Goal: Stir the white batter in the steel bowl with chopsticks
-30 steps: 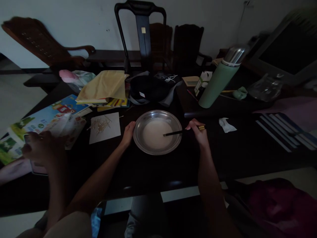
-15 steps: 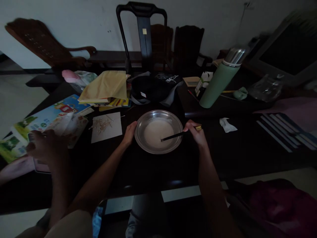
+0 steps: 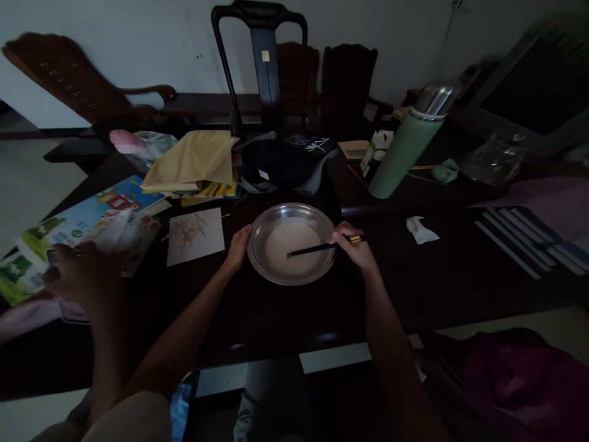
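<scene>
A round stainless-steel bowl (image 3: 257,264) stands on the dark table with a cloudy, whitish liquid (image 3: 294,239) in it. My left hand (image 3: 238,245) grips the bowl's left rim. Held in my right hand (image 3: 354,244), at the bowl's right edge, are black chopsticks (image 3: 310,249) with gold bands near their top end. Their tips dip into the liquid near the bowl's middle. Left of my left hand, a white sheet of paper (image 3: 214,236) carries a loose heap of cotton swabs (image 3: 188,231).
At the left, another person's hand (image 3: 85,273) is over a phone (image 3: 73,312), beside colourful boxes (image 3: 59,230). Behind the bowl lie a yellow bag (image 3: 193,159) and a black bag (image 3: 280,162). A green thermos (image 3: 405,153), crumpled tissue (image 3: 421,231) and several books (image 3: 529,239) are to the right.
My right hand and the chopsticks have shifted left, and the tips have moved left through the liquid. My left hand stays on the bowl's rim; the whole view has shifted slightly.
</scene>
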A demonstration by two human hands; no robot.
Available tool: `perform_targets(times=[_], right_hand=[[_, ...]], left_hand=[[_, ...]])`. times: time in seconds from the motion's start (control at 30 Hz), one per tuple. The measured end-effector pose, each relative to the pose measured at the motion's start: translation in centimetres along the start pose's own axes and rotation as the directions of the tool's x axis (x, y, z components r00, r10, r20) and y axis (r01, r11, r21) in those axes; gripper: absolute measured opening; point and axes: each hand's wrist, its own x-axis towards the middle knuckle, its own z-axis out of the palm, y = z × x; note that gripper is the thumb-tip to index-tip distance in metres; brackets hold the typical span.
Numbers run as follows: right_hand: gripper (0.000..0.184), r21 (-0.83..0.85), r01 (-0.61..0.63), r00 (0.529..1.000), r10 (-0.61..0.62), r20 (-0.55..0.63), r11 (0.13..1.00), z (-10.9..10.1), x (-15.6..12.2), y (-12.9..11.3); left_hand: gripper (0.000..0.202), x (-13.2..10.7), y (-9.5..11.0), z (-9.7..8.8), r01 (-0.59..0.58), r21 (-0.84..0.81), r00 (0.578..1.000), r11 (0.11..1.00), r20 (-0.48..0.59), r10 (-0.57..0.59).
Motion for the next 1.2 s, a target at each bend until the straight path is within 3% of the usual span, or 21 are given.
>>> perform_targets(times=[0.1,0.2,0.27,0.37,0.5,0.6,0.67,0.73,0.93,1.0,1.13,1.2], right_hand=[[0.039,-0.066,0.051,0.999,-0.051,0.011,0.997,0.5,0.4,0.0],[0.044,-0.069,0.012,0.981,-0.025,-0.191,0.998,-0.6,0.2,0.4],[0.048,-0.005,-0.017,0.964,0.015,-0.266,1.000,-1.3,-0.1,0.5],[0.049,0.051,-0.012,0.985,0.020,-0.174,0.999,-1.0,-0.3,0.3],[0.041,-0.058,0.044,0.999,-0.045,-0.009,0.997,0.6,0.3,-0.1],[0.040,-0.101,0.041,0.991,-0.054,-0.124,0.994,0.1,0.5,0.3],[0.045,-0.061,0.005,0.971,-0.019,-0.240,0.998,-0.7,0.2,0.6],[0.050,0.007,-0.029,0.962,0.030,-0.272,1.000,-1.2,-0.1,0.5],[0.040,-0.036,0.038,0.999,-0.037,0.029,0.999,0.7,0.3,-0.2],[0.039,-0.075,0.029,0.999,-0.031,-0.022,0.997,0.8,0.5,0.0],[0.048,-0.014,-0.046,0.960,0.041,-0.276,0.999,-0.8,0.1,0.6],[0.051,0.043,-0.073,0.962,0.082,-0.260,0.996,-1.1,-0.1,0.5]], left_hand=[[0.046,0.0,0.0,0.1,0.003,-0.001,1.000,1.000,-0.004,-0.003],[0.046,0.0,0.0,0.1,0.013,0.004,1.000,1.000,-0.019,-0.013],[0.045,0.0,0.1,0.1,0.015,0.013,1.000,1.000,-0.018,-0.015],[0.042,-0.1,0.1,0.1,0.010,0.025,1.000,1.000,-0.009,-0.010],[0.041,-0.1,0.1,0.0,0.006,0.031,1.000,0.999,-0.019,-0.005],[0.042,-0.1,0.0,-0.1,0.012,0.016,1.000,1.000,-0.001,-0.011],[0.042,-0.1,0.0,-0.1,0.006,0.015,1.000,1.000,0.010,-0.006],[0.041,-0.1,0.0,-0.1,0.003,0.021,1.000,1.000,0.010,-0.004],[0.040,0.0,-0.1,0.0,0.015,0.022,1.000,1.000,-0.006,-0.015],[0.041,0.0,-0.1,0.1,0.015,0.026,1.000,1.000,-0.013,-0.015],[0.040,-0.1,0.1,0.1,0.019,0.017,1.000,1.000,-0.006,-0.019],[0.040,-0.1,0.1,0.1,0.019,0.014,1.000,1.000,-0.005,-0.019]])
